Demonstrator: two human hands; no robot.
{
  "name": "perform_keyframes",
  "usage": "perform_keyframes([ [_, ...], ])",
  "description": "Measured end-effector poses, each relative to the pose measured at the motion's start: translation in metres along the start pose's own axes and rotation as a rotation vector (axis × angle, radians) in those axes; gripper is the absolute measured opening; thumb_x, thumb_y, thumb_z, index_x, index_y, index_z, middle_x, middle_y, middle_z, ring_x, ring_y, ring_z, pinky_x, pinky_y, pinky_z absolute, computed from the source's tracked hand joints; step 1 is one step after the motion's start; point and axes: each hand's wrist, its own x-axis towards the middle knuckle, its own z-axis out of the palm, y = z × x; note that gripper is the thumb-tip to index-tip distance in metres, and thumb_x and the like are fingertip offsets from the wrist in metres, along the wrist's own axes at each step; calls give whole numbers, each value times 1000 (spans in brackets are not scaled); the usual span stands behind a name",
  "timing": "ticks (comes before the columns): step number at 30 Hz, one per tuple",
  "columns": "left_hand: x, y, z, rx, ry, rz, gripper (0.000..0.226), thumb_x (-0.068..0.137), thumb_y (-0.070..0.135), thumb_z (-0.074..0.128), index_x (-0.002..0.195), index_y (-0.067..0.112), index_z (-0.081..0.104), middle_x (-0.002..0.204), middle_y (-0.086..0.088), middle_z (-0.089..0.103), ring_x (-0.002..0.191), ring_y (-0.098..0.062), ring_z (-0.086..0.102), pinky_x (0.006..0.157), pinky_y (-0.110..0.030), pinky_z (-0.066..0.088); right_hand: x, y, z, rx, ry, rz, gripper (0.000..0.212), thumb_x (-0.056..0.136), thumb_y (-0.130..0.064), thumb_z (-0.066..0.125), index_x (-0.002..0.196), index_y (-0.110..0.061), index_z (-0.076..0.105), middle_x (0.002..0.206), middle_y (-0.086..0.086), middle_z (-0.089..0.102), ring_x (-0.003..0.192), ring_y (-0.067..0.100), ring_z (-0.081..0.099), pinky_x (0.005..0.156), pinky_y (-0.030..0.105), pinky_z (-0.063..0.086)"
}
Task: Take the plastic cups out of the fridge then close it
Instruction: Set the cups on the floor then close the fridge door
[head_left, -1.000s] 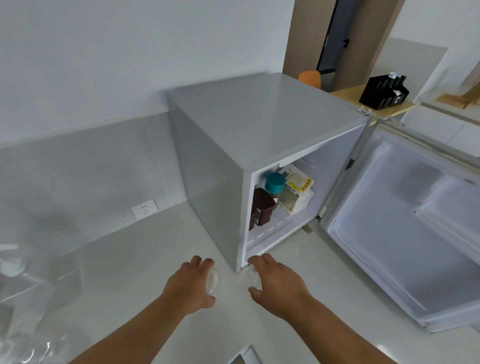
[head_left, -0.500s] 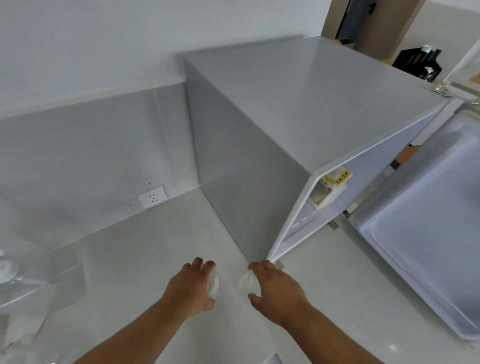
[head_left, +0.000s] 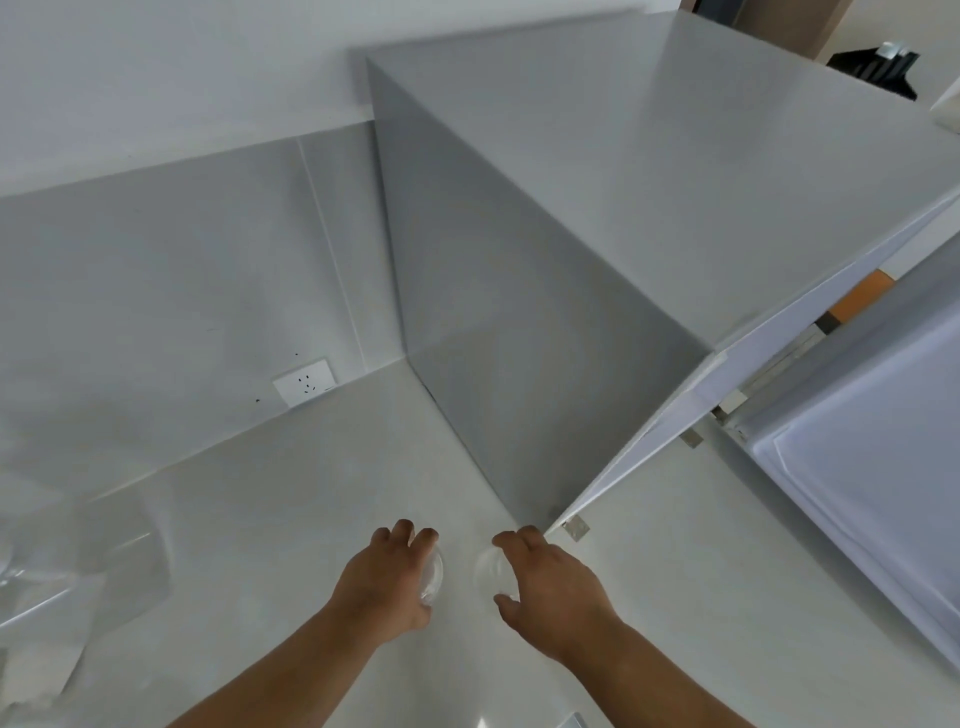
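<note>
My left hand (head_left: 387, 582) grips a clear plastic cup (head_left: 432, 578) from above, low over the white counter. My right hand (head_left: 550, 587) grips a second clear plastic cup (head_left: 488, 571) the same way, a hand's width to the right. Both cups sit just in front of the near corner of the grey mini fridge (head_left: 597, 218). The fridge door (head_left: 852, 467) stands wide open at the right. The fridge's inside is hidden from this angle.
A white wall socket (head_left: 305, 387) sits on the glossy backsplash at the left. Clear plastic wrapping (head_left: 62, 587) lies at the counter's left edge. A black rack (head_left: 872, 67) stands behind the fridge at the top right.
The view has swung left and closer over the fridge top, hiding the fridge's contents. Both hands keep hold of the cups at about the same spot near the fridge corner.
</note>
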Motion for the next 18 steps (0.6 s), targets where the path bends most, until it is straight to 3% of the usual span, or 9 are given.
perform_keyframes([
  [10,7,-3,15,24,10,34,84,74,54,73,144,30,33,135,2,42,116,-22,46,75,-32,54,0,5,13,7,-14,-16,58,91,-44,60,143,-33,36,141,-6,46,109,21,61,83,37,56],
  [18,6,-6,28,34,18,35,84,73,56,72,144,31,34,134,2,42,116,-21,45,72,-30,51,-1,10,19,-3,-15,-18,57,91,-43,59,141,-34,34,138,-7,45,107,20,60,80,37,56],
])
